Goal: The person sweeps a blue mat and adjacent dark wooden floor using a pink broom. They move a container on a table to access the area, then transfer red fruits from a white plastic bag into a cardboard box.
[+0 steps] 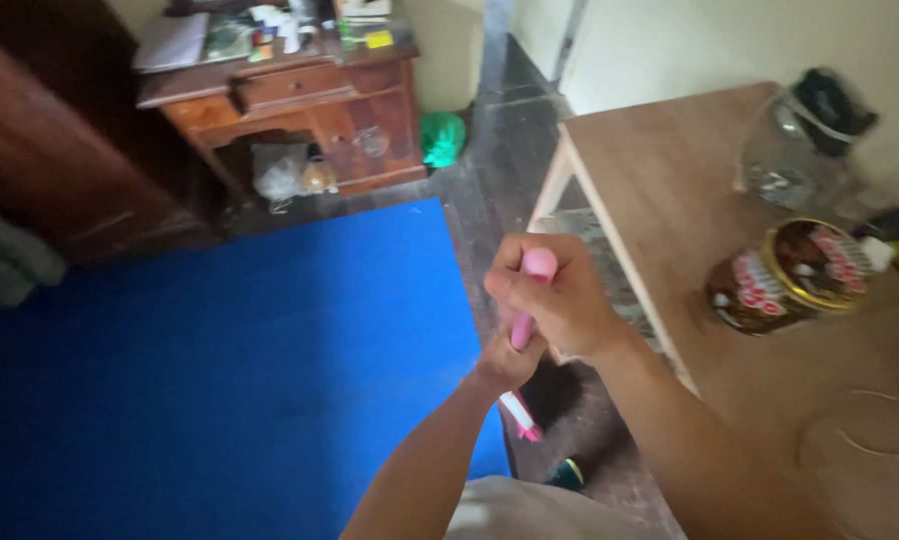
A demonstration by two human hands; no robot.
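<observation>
Both forearms rise from 6 o'clock toward frame centre. Right hand (559,295) fisted tight around the top of a pink handle (525,325), thumb side up. Left hand (504,362) just below at 7 o'clock, wrapped around the same handle lower down; its pink-white lower end pokes out under it. Blue mat (219,380) on the floor at 9 o'clock. Wooden surface (659,190) at 3 o'clock carries a round tin (784,275), gold rim, red-white label, lying tilted; clear glass jar (799,140) behind at 1 o'clock. Cluttered wooden desk (289,95) at 11 o'clock.
</observation>
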